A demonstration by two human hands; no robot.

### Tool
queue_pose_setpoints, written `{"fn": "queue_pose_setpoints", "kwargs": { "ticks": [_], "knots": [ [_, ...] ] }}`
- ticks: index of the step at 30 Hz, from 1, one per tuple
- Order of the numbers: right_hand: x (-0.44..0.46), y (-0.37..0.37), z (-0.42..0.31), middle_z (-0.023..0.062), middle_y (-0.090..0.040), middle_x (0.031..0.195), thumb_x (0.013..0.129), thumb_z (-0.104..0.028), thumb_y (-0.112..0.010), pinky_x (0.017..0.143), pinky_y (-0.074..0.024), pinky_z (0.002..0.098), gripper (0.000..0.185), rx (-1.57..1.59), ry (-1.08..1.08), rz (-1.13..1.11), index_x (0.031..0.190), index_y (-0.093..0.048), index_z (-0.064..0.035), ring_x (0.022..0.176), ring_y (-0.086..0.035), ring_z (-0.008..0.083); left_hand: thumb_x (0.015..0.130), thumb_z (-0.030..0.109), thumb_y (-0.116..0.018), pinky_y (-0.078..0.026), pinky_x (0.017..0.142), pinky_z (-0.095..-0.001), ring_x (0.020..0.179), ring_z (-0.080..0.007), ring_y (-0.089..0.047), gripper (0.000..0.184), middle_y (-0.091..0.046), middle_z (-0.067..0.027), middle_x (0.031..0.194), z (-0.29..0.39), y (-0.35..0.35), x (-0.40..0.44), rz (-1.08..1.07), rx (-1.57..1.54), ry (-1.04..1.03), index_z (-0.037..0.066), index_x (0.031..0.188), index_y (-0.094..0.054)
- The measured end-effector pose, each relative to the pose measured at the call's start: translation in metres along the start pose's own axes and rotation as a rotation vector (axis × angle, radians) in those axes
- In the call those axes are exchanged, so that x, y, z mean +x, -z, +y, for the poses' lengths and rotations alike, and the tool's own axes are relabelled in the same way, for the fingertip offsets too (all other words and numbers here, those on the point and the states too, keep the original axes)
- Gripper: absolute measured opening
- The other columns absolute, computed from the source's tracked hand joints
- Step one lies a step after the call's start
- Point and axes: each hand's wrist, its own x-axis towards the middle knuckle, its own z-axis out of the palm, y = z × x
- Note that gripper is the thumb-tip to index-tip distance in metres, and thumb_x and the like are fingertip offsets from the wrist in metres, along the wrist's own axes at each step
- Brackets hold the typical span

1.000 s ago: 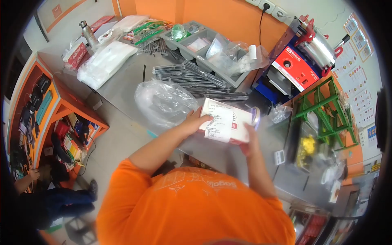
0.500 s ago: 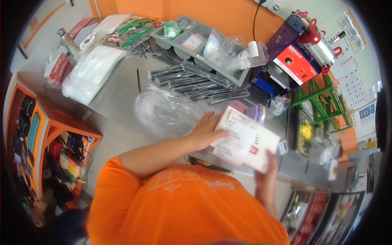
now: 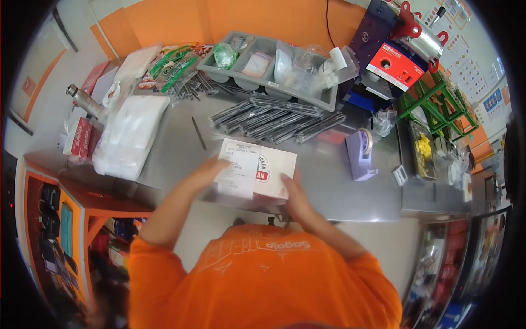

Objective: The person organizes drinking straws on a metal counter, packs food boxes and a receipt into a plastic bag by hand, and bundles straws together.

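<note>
A white box [image 3: 276,164] with a red and black printed logo is held between my two hands at the front edge of the steel table [image 3: 350,203]. On its left part lies a printed receipt [image 3: 237,174]. My left hand [image 3: 211,171] grips the box's left side, its fingers partly blurred. At the right side, my right hand [image 3: 296,196] holds the box with the thumb on top. Just behind the box lie black wrapped straws [image 3: 268,120]. A purple tape dispenser [image 3: 360,156] stands to the right.
A grey divided bin [image 3: 263,77] stands at the back, beside a red and blue sealing machine [image 3: 395,66]. White plastic bags [image 3: 131,134] lie at the left near a metal bottle [image 3: 82,98]. A green rack [image 3: 438,107] and a tray with yellow food [image 3: 423,151] are at the right.
Both hands and the box have moved left in view, and the box has levelled out. The clear plastic bag beside my left hand is no longer visible. The camera view has shifted.
</note>
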Motion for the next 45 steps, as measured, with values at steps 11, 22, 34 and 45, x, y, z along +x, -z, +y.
{"fn": "queue_pose_setpoints", "kwargs": {
  "ticks": [11, 22, 34, 45],
  "knots": [
    [0.045, -0.029, -0.099, 0.0165, -0.048, 0.122, 0.081, -0.045, -0.053, 0.095, -0.0349, 0.0337, 0.062, -1.062, 0.217, -0.285, 0.126, -0.042, -0.0041, 0.115, -0.045, 0.0264, 0.076, 0.013, -0.056, -0.043, 0.078, -0.0376, 0.088, -0.0301, -0.056, 0.029, -0.058, -0.0137, 0.097, -0.055, 0.039, 0.041, 0.207, 0.857, -0.107, 0.004, 0.103, -0.056],
    [0.055, -0.074, -0.099, 0.0138, -0.06, 0.104, 0.064, -0.051, -0.066, 0.084, -0.042, 0.0331, 0.069, -1.413, -0.046, -0.542, 0.116, -0.052, -0.0085, 0.094, -0.058, 0.0275, 0.088, 0.017, -0.051, -0.034, 0.06, -0.0194, 0.067, -0.0039, -0.041, 0.011, -0.049, 0.0046, 0.072, -0.024, 0.023, 0.067, 0.249, -0.341, -0.097, 0.008, 0.081, -0.054],
    [0.057, -0.062, -0.083, 0.0151, -0.059, 0.106, 0.066, -0.056, -0.06, 0.084, -0.0425, 0.0343, 0.066, -1.415, 0.079, -0.456, 0.112, -0.057, -0.0087, 0.097, -0.057, 0.0273, 0.082, 0.023, -0.06, -0.04, 0.068, -0.0246, 0.075, -0.0118, -0.047, 0.037, -0.052, -0.0026, 0.085, 0.023, 0.027, -0.014, 0.085, 0.113, -0.393, 0.004, 0.11, -0.045],
    [-0.046, -0.01, -0.071, 0.0218, -0.015, 0.137, 0.059, -0.029, -0.079, 0.1, -0.0299, 0.0444, 0.081, -1.239, 0.391, -0.274, 0.127, -0.039, -0.0129, 0.124, -0.027, 0.0409, 0.088, 0.017, -0.049, -0.043, 0.074, -0.03, 0.084, -0.0163, -0.052, 0.021, -0.054, -0.0094, 0.089, -0.072, 0.007, -0.042, 0.264, 0.081, -0.236, 0.003, 0.103, -0.043]
  ]
}}
